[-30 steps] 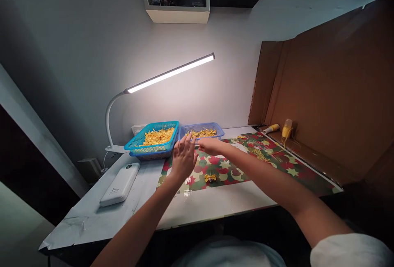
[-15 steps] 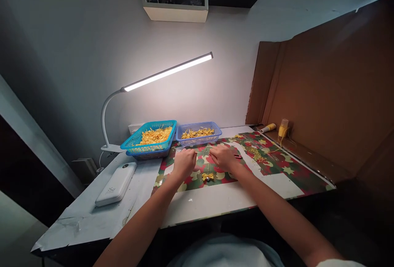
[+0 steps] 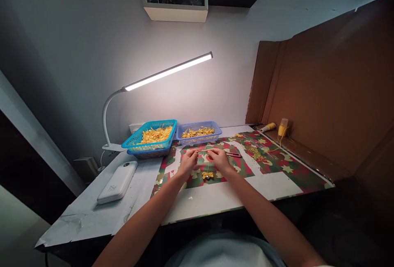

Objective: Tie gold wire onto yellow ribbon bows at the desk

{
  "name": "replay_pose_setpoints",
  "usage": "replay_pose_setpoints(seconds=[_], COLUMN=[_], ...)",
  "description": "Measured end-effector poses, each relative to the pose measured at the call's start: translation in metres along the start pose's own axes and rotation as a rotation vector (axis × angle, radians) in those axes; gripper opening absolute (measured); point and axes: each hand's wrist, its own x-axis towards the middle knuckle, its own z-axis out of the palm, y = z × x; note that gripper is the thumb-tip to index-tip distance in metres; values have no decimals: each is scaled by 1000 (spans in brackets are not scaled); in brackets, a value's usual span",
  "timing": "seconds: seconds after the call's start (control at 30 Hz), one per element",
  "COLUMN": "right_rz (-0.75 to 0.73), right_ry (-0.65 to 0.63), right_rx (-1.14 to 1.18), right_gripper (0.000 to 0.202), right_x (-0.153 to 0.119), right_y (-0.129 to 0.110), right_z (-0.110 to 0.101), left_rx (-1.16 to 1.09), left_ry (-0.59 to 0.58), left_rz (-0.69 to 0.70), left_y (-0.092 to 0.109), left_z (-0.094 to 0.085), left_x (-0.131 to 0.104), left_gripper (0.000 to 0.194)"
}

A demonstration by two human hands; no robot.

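Observation:
Between my two hands a thin yellowish cord (image 3: 202,150) is stretched sideways, just above the camouflage-patterned sheet. My left hand (image 3: 188,162) pinches one end between thumb and fingers. The other end is pinched in my right hand (image 3: 218,159). Below them a yellow bow (image 3: 207,175) with a small shiny round piece, perhaps a bell, lies on the sheet (image 3: 246,168). A thin string rises from the bow toward my hands. Just beyond my right hand lies a slim pink-handled tool (image 3: 235,155), its kind unclear.
Yellow ribbon pieces fill a turquoise basket (image 3: 129,144), stacked on a blue one; a purple basket (image 3: 198,139) holds more yellow pieces. A power bank (image 3: 117,183) and a lamp (image 3: 168,72) are at left. Cut cords (image 3: 255,154) lie right, near a yellow thread spool (image 3: 282,129).
My hands have drawn slightly closer together, and fingertips now show pinching the cord. My right hand has shifted left, uncovering more of the pink tool. The bow has barely moved.

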Motion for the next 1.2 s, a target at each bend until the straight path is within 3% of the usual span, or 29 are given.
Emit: replay_pose_setpoints(seconds=[0.17,0.3,0.6,1.2], right_rz=[129,75,-33,42], right_ry=[9,-20,-54,-19], right_rx=[307,396,352,271], right_gripper=[28,35,35,38], right_x=[-6,-10,-12,-10], right_y=[-5,-7,-6,-5], right_z=[2,4,6,1], left_rx=[54,139,173,273], left_ry=[86,124,26,0], left_rz=[125,233,360,359], left_y=[-1,-1,0,10], left_z=[2,3,6,8], left_x=[-2,-4,-11,-17], left_gripper=[34,26,22,21])
